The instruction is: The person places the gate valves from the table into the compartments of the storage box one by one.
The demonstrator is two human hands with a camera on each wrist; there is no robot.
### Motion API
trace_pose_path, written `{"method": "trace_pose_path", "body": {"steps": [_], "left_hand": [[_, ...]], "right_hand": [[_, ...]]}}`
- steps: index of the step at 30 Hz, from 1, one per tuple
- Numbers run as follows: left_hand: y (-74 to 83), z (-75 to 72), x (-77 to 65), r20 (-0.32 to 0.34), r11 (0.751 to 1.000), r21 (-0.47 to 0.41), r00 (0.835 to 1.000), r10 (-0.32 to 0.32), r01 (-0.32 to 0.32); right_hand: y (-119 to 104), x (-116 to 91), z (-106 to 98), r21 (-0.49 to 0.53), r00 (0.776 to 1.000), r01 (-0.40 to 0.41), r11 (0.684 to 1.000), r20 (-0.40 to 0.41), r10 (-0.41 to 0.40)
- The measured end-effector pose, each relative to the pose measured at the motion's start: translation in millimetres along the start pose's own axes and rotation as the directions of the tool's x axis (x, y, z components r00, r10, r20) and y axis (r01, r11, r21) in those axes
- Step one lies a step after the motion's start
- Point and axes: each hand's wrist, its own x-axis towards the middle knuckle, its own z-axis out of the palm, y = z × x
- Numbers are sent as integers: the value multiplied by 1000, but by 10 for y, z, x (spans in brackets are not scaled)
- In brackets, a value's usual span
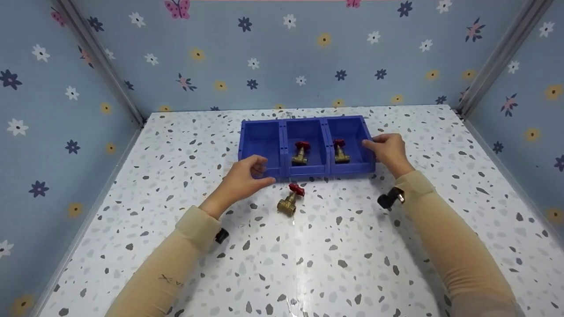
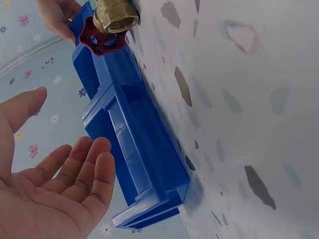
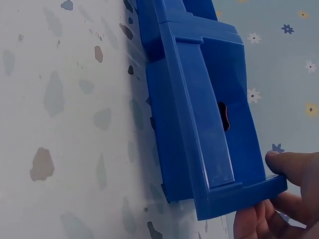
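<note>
Three blue plastic bins (image 1: 308, 171) stand joined side by side on the table. My right hand (image 1: 390, 152) grips the right wall of the right-hand bin, thumb over the rim and fingers outside, as the right wrist view shows. One brass valve with a red handwheel (image 1: 300, 155) lies in the middle bin, another valve (image 1: 341, 155) in the right bin; the left bin holds nothing. In front of the bins a third brass valve (image 1: 287, 206) lies on the table. At the left bin's front corner my left hand (image 1: 243, 179) hovers with fingers apart and nothing in it.
The speckled white table (image 1: 308, 264) is bounded by blue flowered panels (image 1: 282, 57) at the back and both sides. Grey metal posts (image 1: 103, 61) stand in the back corners. A small black device (image 1: 390, 198) sits at each wrist.
</note>
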Motion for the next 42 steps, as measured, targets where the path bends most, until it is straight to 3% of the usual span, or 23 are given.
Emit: {"method": "trace_pose_path", "body": {"steps": [7,14,23,42], "left_hand": [[-2,101,-16,74,1000,-9,997,-3,4],[-11,223,-21,121,999,41,993,-15,10],[-28,339,-53,221,998,59,975,-31,19],[33,467,-42,306,988,157,950,-58,9]], "right_hand": [[25,3,-6,-17,1000,-11,1000,5,11],[41,20,16,-18,1000,-27,999,-5,26],[97,16,34,-8,999,31,999,-36,-31],[86,18,41,7,999,-3,1000,-32,3]]}}
